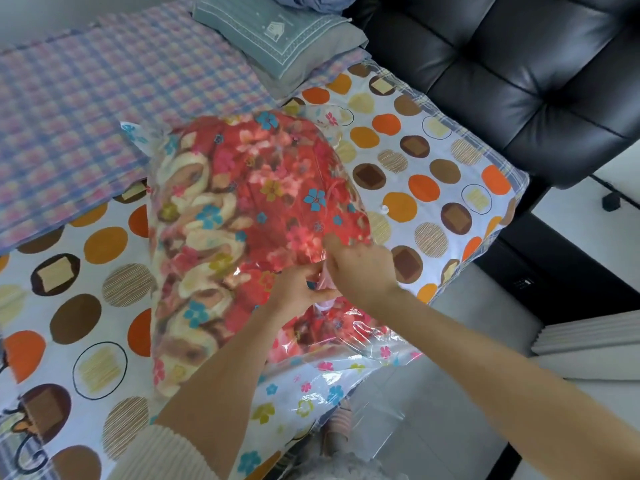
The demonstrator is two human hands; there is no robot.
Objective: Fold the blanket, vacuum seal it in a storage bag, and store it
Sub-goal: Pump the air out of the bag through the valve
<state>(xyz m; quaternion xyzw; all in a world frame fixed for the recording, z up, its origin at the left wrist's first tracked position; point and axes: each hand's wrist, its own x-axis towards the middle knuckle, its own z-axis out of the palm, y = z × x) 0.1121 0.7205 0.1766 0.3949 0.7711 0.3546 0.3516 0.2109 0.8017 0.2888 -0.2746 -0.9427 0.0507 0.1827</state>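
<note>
Blanket (pixel 249 202) lies folded inside the bag (pixel 367 344) on the bed (pixel 415 161), long axis running away from the person, with the bag's slack mouth end pointing back at them over the bed edge. Left hand (pixel 298 289) and right hand (pixel 360 268) meet at the bundle's near right part, both pinching the plastic there with curled fingers, equally near.

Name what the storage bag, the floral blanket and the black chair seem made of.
Storage bag: clear glossy plastic film; it glints and crinkles. Floral blanket: probably plush fleece, matte; thick soft rolls. Black chair: leather or imitation, cannot tell; shiny, tufted.
</note>
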